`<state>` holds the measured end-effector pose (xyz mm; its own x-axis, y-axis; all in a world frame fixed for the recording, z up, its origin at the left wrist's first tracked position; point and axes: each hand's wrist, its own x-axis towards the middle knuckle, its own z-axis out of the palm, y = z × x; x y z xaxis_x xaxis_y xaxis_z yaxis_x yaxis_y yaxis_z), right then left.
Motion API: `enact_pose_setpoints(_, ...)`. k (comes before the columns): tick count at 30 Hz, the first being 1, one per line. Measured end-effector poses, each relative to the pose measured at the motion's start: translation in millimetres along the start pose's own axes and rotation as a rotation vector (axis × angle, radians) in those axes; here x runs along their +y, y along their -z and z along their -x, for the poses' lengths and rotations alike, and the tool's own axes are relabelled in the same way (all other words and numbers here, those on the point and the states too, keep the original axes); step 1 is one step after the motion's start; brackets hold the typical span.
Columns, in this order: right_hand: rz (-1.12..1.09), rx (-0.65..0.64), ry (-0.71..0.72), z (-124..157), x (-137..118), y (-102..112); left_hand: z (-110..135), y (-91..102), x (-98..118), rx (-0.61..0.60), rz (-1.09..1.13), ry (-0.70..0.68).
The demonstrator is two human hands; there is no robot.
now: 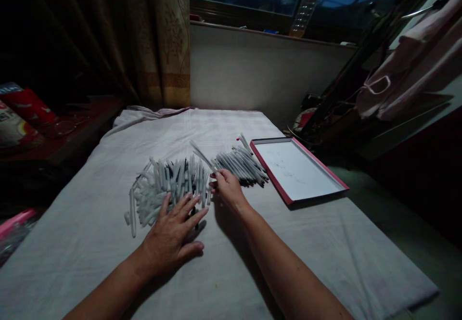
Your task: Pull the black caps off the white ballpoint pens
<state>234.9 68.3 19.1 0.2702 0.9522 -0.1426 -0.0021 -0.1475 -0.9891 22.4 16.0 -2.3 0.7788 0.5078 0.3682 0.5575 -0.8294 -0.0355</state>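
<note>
A loose heap of white pens (164, 187) lies on a pale cloth-covered table (108, 243). To its right, a tidier bundle of pens (240, 166) lies side by side. My left hand (173, 236) rests flat with fingers spread, fingertips touching the near edge of the heap. My right hand (225, 187) is closed in a pinch on a single white pen (202, 156) that slants up and to the left between the two groups.
A shallow red-rimmed tray (327, 190) with a white inside lies right of the bundle. A dark wooden side table with red packets (25, 113) stands at the left. A curtain, a windowsill with a bottle (305, 12), and hanging pink cloth (407, 74) surround the table.
</note>
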Motion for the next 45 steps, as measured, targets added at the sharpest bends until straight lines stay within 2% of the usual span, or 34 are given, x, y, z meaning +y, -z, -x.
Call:
enact_pose_setpoints(3,0.009,0.037,0.033,6,6,21,-18,-8.5,-1,-0.017,0.006,-0.006)
enact_pose_setpoints(7,0.154,0.107,0.159,17,24,41,-39,-14.7,-20,-0.020,-0.051,0.072)
enact_pose_setpoints(11,0.306,0.164,0.262,27,33,47,-39,-12.7,-35,0.009,-0.153,0.107)
enact_pose_setpoints(17,0.502,0.053,0.307,31,21,34,-16,-4.1,-30,0.070,-0.230,0.222)
enact_pose_setpoints(21,0.712,0.079,0.393,23,8,28,-3,-0.1,-19,0.111,-0.223,0.177)
enact_pose_setpoints(25,0.883,0.066,0.399,19,6,19,4,-0.5,-14,0.160,-0.173,0.168)
enact_pose_setpoints(31,0.817,-0.011,0.447,23,12,3,8,2.1,-24,0.210,-0.129,0.266)
enact_pose_setpoints(36,0.809,0.041,0.428,-8,-3,-3,10,3.6,-28,0.238,-0.094,0.317)
enact_pose_setpoints(40,0.949,0.027,0.325,-38,-17,-9,9,3.3,-28,0.241,-0.088,0.316)
enact_pose_setpoints(45,0.969,-0.018,0.289,-43,-24,-14,8,3.0,-34,0.244,-0.096,0.337)
